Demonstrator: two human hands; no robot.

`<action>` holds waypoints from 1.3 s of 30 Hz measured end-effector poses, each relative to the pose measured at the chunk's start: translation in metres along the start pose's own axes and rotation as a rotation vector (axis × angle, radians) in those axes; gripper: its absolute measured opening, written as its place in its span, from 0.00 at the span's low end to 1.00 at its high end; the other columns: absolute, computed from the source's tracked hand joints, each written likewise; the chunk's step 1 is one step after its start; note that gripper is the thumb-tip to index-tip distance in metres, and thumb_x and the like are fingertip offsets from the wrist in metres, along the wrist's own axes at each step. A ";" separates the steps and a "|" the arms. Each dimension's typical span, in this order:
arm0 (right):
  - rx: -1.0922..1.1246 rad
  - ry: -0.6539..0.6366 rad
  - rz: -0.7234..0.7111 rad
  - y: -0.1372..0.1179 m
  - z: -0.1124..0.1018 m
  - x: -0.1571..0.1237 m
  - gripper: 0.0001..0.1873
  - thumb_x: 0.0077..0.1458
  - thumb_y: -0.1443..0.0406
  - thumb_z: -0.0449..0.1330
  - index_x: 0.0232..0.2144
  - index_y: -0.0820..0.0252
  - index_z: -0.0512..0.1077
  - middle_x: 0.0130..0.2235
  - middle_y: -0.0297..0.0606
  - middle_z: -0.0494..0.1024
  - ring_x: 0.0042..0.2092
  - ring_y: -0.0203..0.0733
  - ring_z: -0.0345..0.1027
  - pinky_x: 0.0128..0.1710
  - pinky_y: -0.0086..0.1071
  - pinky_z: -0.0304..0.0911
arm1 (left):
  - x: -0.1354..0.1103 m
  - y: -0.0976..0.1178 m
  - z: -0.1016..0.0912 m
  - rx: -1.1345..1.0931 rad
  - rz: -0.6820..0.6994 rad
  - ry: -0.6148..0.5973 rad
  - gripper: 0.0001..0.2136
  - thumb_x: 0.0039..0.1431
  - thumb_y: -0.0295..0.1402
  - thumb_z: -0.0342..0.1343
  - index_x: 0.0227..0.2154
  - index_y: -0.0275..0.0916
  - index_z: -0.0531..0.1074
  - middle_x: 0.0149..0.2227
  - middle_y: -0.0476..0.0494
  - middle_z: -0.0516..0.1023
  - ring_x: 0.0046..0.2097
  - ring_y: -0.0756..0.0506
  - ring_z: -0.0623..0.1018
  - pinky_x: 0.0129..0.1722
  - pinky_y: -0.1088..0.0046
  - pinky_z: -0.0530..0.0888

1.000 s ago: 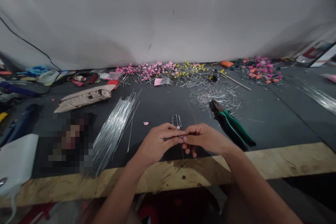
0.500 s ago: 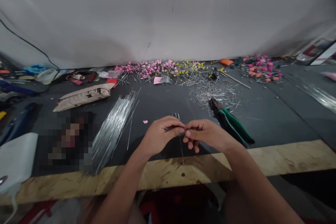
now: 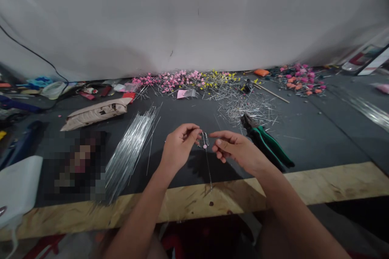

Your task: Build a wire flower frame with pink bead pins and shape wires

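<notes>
Between my hands stands a thin bent-wire piece (image 3: pixel 205 139) with looped ends, a small pink bit (image 3: pixel 204 146) at its middle and one long straight stem running down to the wooden edge. My left hand (image 3: pixel 181 142) is closed, thumb and index finger pinched at the upper left of the wire loops. To the right of the loops is my right hand (image 3: pixel 232 145), its index finger stretched toward the wire and its thumb apart from it. Whether that fingertip touches the wire is too small to tell. Green-handled pliers (image 3: pixel 269 141) lie right of my right hand.
A bundle of straight wires (image 3: pixel 130 149) lies left. Along the wall are pink-tipped wires (image 3: pixel 173 79), yellow-tipped wires (image 3: pixel 220 77), and a pink and orange cluster (image 3: pixel 304 79). Loose short wires (image 3: pixel 246 105) lie beyond the pliers. A white device (image 3: pixel 21 186) sits at the left edge.
My hands, together at the fingertips before, have moved apart. My left hand has shifted left and slightly away from me, and the wire loops with the pink bit now show between them.
</notes>
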State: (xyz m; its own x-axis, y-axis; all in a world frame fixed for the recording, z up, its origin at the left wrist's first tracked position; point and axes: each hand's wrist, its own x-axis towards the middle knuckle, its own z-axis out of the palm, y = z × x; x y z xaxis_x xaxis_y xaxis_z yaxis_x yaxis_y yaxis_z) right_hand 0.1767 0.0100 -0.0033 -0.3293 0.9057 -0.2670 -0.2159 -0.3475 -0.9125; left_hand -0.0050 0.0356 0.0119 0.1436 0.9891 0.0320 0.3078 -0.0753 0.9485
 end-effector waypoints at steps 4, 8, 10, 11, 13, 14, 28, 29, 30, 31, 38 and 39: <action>-0.141 0.131 -0.074 0.001 -0.006 0.006 0.10 0.50 0.59 0.60 0.31 0.62 0.68 0.26 0.33 0.73 0.24 0.32 0.66 0.21 0.26 0.61 | 0.007 -0.005 -0.004 -0.003 -0.059 0.022 0.09 0.52 0.36 0.55 0.34 0.37 0.72 0.31 0.45 0.78 0.30 0.50 0.77 0.32 0.74 0.74; -0.240 0.171 -0.100 0.002 -0.010 0.011 0.11 0.48 0.59 0.61 0.28 0.60 0.66 0.24 0.32 0.72 0.23 0.32 0.65 0.19 0.26 0.60 | 0.010 -0.007 -0.005 0.040 -0.066 0.009 0.10 0.50 0.37 0.56 0.33 0.37 0.74 0.29 0.46 0.78 0.29 0.50 0.76 0.32 0.74 0.73; -0.263 0.164 -0.102 0.003 -0.010 0.013 0.10 0.48 0.60 0.60 0.29 0.60 0.66 0.25 0.33 0.72 0.24 0.32 0.66 0.19 0.26 0.60 | 0.011 -0.009 -0.005 0.051 -0.073 0.007 0.10 0.51 0.37 0.56 0.34 0.37 0.74 0.29 0.46 0.77 0.28 0.50 0.76 0.31 0.75 0.73; -0.273 0.159 -0.098 0.004 -0.011 0.014 0.09 0.49 0.61 0.59 0.30 0.60 0.66 0.26 0.33 0.73 0.24 0.33 0.66 0.20 0.26 0.61 | 0.012 -0.010 -0.006 0.066 -0.081 0.008 0.10 0.52 0.36 0.55 0.36 0.37 0.73 0.29 0.46 0.77 0.27 0.51 0.75 0.29 0.75 0.72; -0.293 0.162 -0.079 0.005 -0.011 0.017 0.07 0.51 0.63 0.57 0.33 0.60 0.66 0.30 0.36 0.74 0.26 0.33 0.68 0.20 0.26 0.63 | 0.013 -0.012 -0.007 0.113 -0.099 0.001 0.12 0.54 0.35 0.52 0.39 0.38 0.73 0.28 0.47 0.76 0.25 0.51 0.74 0.27 0.76 0.71; -0.304 0.170 -0.065 0.006 -0.012 0.018 0.06 0.52 0.64 0.56 0.34 0.60 0.66 0.31 0.37 0.74 0.26 0.33 0.68 0.20 0.26 0.63 | 0.014 -0.013 -0.008 0.139 -0.107 -0.011 0.12 0.55 0.35 0.51 0.40 0.38 0.73 0.26 0.47 0.76 0.24 0.52 0.73 0.26 0.76 0.70; -0.486 0.188 0.058 0.014 -0.018 0.032 0.04 0.54 0.71 0.51 0.33 0.63 0.65 0.34 0.42 0.75 0.23 0.32 0.69 0.12 0.22 0.57 | 0.012 -0.037 0.000 -0.047 -0.304 -0.081 0.07 0.50 0.35 0.57 0.27 0.35 0.70 0.24 0.47 0.73 0.27 0.49 0.76 0.28 0.73 0.75; -0.487 0.191 0.062 0.015 -0.016 0.033 0.04 0.54 0.71 0.52 0.34 0.63 0.65 0.34 0.43 0.75 0.23 0.32 0.69 0.12 0.22 0.57 | 0.012 -0.038 0.001 -0.062 -0.304 -0.085 0.07 0.50 0.35 0.57 0.27 0.35 0.70 0.25 0.47 0.73 0.28 0.49 0.77 0.30 0.72 0.75; -0.487 0.194 0.064 0.015 -0.015 0.034 0.05 0.54 0.71 0.52 0.34 0.63 0.66 0.34 0.43 0.75 0.23 0.32 0.69 0.12 0.21 0.57 | 0.013 -0.039 0.002 -0.070 -0.306 -0.091 0.07 0.50 0.34 0.57 0.27 0.35 0.70 0.25 0.46 0.73 0.29 0.49 0.77 0.31 0.72 0.76; -0.487 0.196 0.065 0.015 -0.014 0.035 0.05 0.54 0.71 0.53 0.35 0.63 0.66 0.34 0.43 0.75 0.23 0.32 0.69 0.12 0.21 0.57 | 0.013 -0.039 0.004 -0.075 -0.307 -0.099 0.07 0.50 0.34 0.57 0.26 0.35 0.70 0.25 0.46 0.73 0.29 0.49 0.77 0.32 0.72 0.76; -0.469 0.209 0.090 0.016 -0.013 0.041 0.07 0.54 0.72 0.51 0.35 0.65 0.67 0.32 0.42 0.76 0.22 0.33 0.69 0.11 0.21 0.55 | 0.016 -0.037 0.008 -0.101 -0.319 -0.118 0.04 0.47 0.31 0.59 0.25 0.34 0.72 0.24 0.46 0.75 0.27 0.50 0.76 0.32 0.73 0.74; -0.465 0.212 0.092 0.017 -0.013 0.042 0.06 0.54 0.72 0.52 0.35 0.65 0.67 0.32 0.42 0.76 0.23 0.33 0.69 0.11 0.22 0.55 | 0.016 -0.037 0.008 -0.110 -0.322 -0.114 0.04 0.47 0.30 0.59 0.25 0.34 0.72 0.24 0.46 0.75 0.27 0.50 0.76 0.32 0.73 0.74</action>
State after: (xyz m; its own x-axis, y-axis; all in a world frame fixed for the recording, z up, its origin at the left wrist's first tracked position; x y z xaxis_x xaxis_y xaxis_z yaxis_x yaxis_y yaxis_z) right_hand 0.1712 0.0454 -0.0338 -0.1239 0.9226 -0.3652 0.2526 -0.3266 -0.9108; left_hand -0.0063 0.0533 -0.0249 0.1611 0.9391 -0.3036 0.2521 0.2583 0.9326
